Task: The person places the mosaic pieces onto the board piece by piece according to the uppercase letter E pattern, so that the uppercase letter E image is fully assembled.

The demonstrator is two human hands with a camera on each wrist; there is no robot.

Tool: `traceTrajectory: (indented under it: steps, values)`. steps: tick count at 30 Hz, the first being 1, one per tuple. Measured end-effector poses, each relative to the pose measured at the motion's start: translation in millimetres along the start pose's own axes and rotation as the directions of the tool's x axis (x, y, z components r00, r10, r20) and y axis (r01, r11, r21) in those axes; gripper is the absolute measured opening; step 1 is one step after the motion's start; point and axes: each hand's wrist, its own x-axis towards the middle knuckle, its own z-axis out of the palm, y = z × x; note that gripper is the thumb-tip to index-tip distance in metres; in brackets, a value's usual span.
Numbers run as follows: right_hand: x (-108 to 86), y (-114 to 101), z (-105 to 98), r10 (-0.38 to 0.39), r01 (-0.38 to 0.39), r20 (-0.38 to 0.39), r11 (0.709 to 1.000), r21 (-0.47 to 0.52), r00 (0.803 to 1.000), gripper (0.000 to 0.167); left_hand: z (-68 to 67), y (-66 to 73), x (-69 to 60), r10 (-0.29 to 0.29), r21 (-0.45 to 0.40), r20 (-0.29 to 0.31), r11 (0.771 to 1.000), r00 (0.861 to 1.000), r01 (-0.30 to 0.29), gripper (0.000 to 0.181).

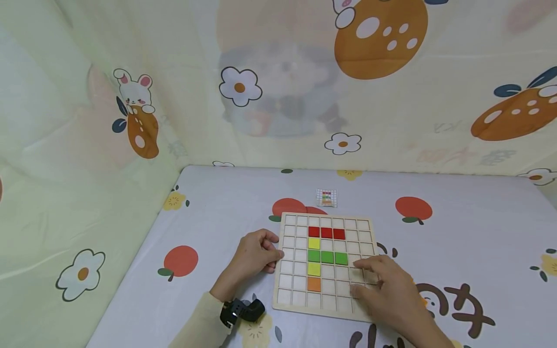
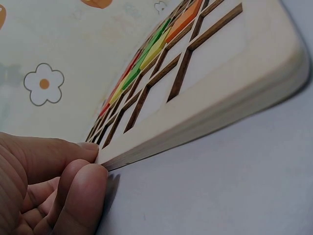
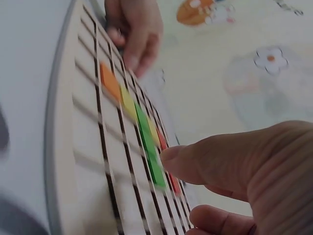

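A square wooden grid board (image 1: 300,299) with white cells lies on the table. In its cells sit a row of red tiles (image 1: 326,233), a row of green tiles (image 1: 327,256), two yellow tiles (image 1: 314,268) and an orange tile (image 1: 314,284), together shaped like an F. My left hand (image 1: 254,251) pinches the board's left edge between thumb and curled fingers, seen closer in the left wrist view. Over the board's right part is my right hand (image 1: 387,290), thumb and index finger apart; no tile shows between them. The right wrist view shows the thumb (image 3: 205,159) above the grid.
Behind the board lies a small printed card (image 1: 326,198) with a coloured grid pattern. A pale cloth with fruit prints covers the table (image 1: 226,203). Curtains (image 1: 278,121) with rabbits and flowers hang at the back and left. A black band (image 1: 241,311) circles the left wrist.
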Motion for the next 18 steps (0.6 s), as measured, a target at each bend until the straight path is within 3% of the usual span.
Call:
traceTrajectory:
  steps: [6, 12, 18]
  values:
    - [1.1, 33, -18, 0.013, -0.016, -0.046, 0.998, -0.064, 0.999, 0.051, 0.0, -0.9, -0.3, -0.003, 0.000, -0.004, 1.000, 1.000, 0.003, 0.029]
    - [2.0, 63, -32, -0.044, 0.031, -0.123, 0.994, -0.104, 0.991, 0.047, -0.8, 0.5, -1.8, -0.012, -0.001, -0.003, 1.000, 1.000, 0.012, 0.029]
    - [3.5, 80, -37, 0.044, -0.050, -0.069, 0.994, -0.097, 0.997, 0.048, -0.9, -1.3, -1.2, -0.007, 0.001, 0.001, 1.000, 1.000, 0.007, 0.028]
